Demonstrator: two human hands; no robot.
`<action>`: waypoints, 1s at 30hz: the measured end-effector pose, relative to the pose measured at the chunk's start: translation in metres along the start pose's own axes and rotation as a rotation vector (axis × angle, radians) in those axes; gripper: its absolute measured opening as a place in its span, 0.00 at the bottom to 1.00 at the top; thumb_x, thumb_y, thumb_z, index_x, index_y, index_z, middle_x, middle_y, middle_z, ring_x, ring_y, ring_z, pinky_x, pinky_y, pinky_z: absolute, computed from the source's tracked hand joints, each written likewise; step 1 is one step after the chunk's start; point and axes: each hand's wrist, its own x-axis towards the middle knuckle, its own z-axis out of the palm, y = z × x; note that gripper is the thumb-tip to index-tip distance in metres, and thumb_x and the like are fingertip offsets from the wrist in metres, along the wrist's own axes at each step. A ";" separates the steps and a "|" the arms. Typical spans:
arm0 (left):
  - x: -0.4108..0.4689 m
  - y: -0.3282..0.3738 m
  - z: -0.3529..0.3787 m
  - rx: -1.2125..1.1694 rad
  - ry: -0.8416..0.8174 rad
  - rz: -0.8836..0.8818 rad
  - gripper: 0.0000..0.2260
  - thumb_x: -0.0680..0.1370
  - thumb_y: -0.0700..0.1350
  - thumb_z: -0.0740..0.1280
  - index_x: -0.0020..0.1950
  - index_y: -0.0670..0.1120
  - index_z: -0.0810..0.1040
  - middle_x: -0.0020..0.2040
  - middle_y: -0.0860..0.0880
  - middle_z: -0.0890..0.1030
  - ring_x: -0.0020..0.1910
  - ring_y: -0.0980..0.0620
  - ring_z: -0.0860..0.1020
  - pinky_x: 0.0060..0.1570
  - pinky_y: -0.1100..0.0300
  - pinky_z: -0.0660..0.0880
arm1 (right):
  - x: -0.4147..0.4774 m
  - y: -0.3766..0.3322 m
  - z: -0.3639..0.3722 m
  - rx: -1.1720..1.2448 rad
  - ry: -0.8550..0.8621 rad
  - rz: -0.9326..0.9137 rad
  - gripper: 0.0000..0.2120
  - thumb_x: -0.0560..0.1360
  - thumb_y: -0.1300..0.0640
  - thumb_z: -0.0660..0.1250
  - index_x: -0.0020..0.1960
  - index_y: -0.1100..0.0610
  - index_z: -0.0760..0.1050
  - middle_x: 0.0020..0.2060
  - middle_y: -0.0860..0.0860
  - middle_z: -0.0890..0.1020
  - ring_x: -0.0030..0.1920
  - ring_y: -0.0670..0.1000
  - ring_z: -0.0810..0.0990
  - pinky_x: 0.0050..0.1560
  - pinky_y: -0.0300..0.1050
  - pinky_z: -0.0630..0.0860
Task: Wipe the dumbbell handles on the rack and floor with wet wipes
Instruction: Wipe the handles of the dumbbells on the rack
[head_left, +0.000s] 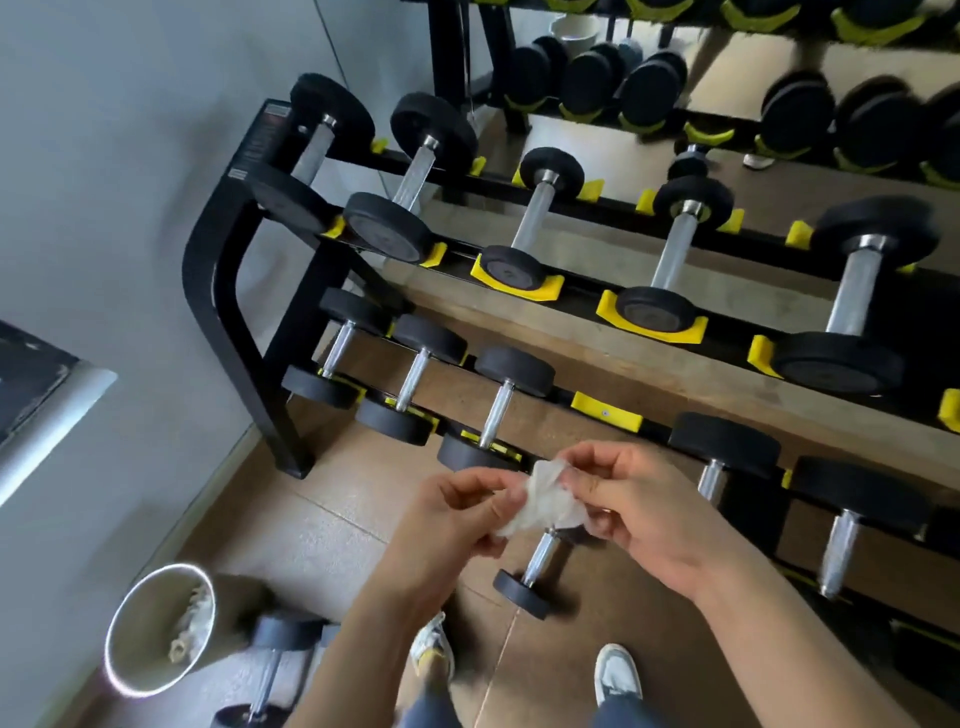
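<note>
Your left hand (457, 512) and right hand (634, 509) pinch the wet wipe (545, 499) above the floor dumbbell (524, 592); tugging unevenly could tear or drop it.

The wipe (545, 501) is a thin white material like soft cloth, crumpled and a little translucent. The dumbbell handles (530, 223) are bright metal with a glossy finish. The dumbbell heads (384, 234) are black and matt, like rubber. The rack (205, 270) is black painted metal, smooth, with a soft shine. Its cradles (550, 291) are smooth yellow plastic. The floor (291, 525) looks like brown wood, matt. The bin (145, 634) has a shiny metal rim.
</note>
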 end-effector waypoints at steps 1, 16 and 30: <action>0.010 0.001 -0.013 0.068 -0.005 0.006 0.04 0.70 0.44 0.76 0.42 0.44 0.85 0.31 0.47 0.78 0.28 0.53 0.71 0.29 0.64 0.68 | 0.014 0.004 0.010 0.094 0.046 0.021 0.04 0.76 0.67 0.65 0.48 0.62 0.79 0.35 0.54 0.79 0.29 0.46 0.71 0.30 0.37 0.68; 0.195 -0.099 -0.183 0.454 -0.109 0.182 0.10 0.75 0.36 0.71 0.46 0.52 0.83 0.42 0.56 0.85 0.44 0.57 0.83 0.48 0.60 0.78 | 0.238 0.123 0.114 -0.013 0.394 -0.054 0.09 0.74 0.57 0.72 0.54 0.54 0.83 0.48 0.51 0.86 0.52 0.51 0.83 0.59 0.49 0.77; 0.346 -0.267 -0.218 0.782 -0.094 0.592 0.03 0.76 0.45 0.70 0.48 0.51 0.81 0.40 0.56 0.80 0.39 0.58 0.76 0.40 0.63 0.73 | 0.397 0.249 0.016 -0.194 0.419 -0.253 0.10 0.74 0.64 0.70 0.47 0.50 0.85 0.43 0.52 0.85 0.41 0.46 0.81 0.39 0.38 0.76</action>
